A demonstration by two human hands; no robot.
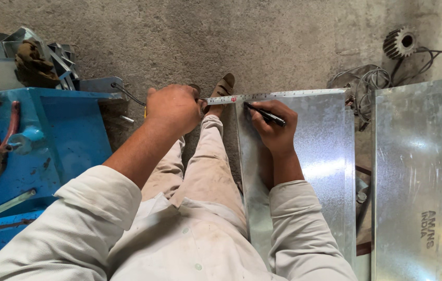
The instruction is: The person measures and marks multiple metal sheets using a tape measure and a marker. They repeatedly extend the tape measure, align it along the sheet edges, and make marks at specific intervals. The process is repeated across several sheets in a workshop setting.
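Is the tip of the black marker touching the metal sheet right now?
Touching. In the head view, the right hand holds the black marker with its tip pressed against the galvanized metal sheet, just under the tape measure; no gap shows.

Off-white ribbed sleeves pushed up the forearms, soiled cream trousers, a brown shoe (224, 86)

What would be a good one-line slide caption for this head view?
Left hand holds a measuring tape along a galvanized sheet's edge while right hand marks it with a black pen.

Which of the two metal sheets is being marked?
The left sheet, under the tape measure and the right hand holding the pen; the right sheet lies untouched.
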